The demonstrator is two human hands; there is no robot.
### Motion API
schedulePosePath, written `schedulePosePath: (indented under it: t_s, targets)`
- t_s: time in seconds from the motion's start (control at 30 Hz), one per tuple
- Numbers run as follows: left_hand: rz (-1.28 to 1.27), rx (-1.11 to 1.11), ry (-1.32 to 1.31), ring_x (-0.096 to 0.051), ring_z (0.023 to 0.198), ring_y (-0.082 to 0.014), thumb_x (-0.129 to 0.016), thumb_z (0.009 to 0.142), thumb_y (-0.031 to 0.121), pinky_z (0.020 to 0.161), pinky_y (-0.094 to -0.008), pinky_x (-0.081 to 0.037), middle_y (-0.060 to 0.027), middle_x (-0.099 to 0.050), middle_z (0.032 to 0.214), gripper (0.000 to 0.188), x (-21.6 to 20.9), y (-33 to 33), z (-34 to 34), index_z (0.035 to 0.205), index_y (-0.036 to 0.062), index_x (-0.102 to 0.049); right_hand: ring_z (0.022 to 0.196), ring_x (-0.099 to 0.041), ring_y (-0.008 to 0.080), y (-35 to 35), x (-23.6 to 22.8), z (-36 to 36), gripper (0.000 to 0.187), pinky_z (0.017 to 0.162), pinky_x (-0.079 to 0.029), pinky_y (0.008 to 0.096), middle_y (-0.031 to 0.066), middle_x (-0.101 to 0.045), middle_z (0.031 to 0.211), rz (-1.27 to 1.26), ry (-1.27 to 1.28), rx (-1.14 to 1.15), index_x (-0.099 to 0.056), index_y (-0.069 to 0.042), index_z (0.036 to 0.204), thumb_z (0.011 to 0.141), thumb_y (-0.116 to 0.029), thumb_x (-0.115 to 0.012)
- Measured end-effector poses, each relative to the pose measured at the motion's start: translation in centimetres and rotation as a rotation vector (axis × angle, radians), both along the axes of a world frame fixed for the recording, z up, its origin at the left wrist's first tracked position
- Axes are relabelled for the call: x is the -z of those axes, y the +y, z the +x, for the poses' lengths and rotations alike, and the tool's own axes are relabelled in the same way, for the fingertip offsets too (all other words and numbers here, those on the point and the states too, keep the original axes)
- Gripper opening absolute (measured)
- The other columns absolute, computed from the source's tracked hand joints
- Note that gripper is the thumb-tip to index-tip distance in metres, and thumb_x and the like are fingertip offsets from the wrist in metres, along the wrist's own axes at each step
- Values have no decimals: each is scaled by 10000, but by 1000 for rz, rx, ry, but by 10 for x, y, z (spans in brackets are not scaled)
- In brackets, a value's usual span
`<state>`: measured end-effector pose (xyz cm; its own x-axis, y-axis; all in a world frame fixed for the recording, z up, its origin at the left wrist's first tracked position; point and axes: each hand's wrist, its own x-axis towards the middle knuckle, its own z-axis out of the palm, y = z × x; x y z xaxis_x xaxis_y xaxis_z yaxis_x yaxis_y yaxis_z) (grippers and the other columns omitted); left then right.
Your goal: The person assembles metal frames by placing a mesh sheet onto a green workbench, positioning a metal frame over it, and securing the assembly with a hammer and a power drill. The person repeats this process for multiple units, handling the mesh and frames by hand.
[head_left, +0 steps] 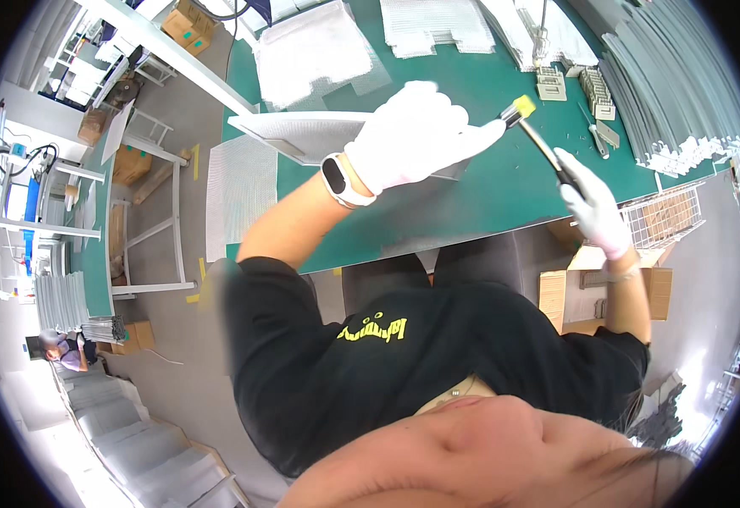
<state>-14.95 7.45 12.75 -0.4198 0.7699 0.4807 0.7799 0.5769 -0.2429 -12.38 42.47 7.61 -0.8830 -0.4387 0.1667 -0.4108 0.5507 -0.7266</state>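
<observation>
Surface (pixel 488 102): green work top, filling the upper middle of the view; near edge running just past the person's chest.
Stacked strips (pixel 683 76): grey metal lengths piled along the right edge of the surface, ends fanned out.
Mesh sheets (pixel 310 51): pale, loosely stacked towards the far left corner; another stack (pixel 429 25) at the far edge.
Panel (pixel 302 135): thin grey sheet, lying flat near the left edge of the surface, partly under the left hand. Probably light and fairly stiff, though likely to flex if lifted by one corner; edges may be sharp, so best taken along a long side with a flat palm supporting it.
Left hand (pixel 412 140): white glove, watch at the wrist; pressed down on the panel, fingers (pixel 471 135) extended together, tips reaching the brush head.
Right hand (pixel 594 203): white glove, near the right part of the near edge; fingers closed around the handle's lower end.
Brush (pixel 539 140): slim dark handle, yellowish bristle head raised above the surface. Light and rigid; well gripped low on the handle for control.
Small parts (pixel 594 89): pale clips in clusters near the strips.
</observation>
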Motion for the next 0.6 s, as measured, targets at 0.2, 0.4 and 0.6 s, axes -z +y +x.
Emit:
schedulePosePath:
  t_s: [0.2,0.4,0.6]
  targets:
    - [524,-212,104,-564,726,-209,-760,758,430,1015,-469,-397,-18,-580,741,702,31,31,-10,1327,55,-591,823,-527,142,4,-116,11,514,743,-464,259,83,-618,1035,-14,453,-114,-433,16,1487,994,-97,-525]
    - [666,-212,138,-554,676,-219,-783,737,416,874,-431,-440,-25,-576,725,711,38,38,-23,1307,31,-603,717,-573,201,-21,-107,10,466,656,-489,327,118,-639,959,324,533,-112,-494,-25,1452,1002,-146,-513]
    - [641,-208,167,-540,654,-219,-790,726,411,785,-405,-441,-28,-568,708,713,36,33,-25,1294,22,-606,622,-523,262,-32,-127,17,438,580,-470,327,149,-583,859,-65,271,15,-571,-40,1380,951,-122,-548]
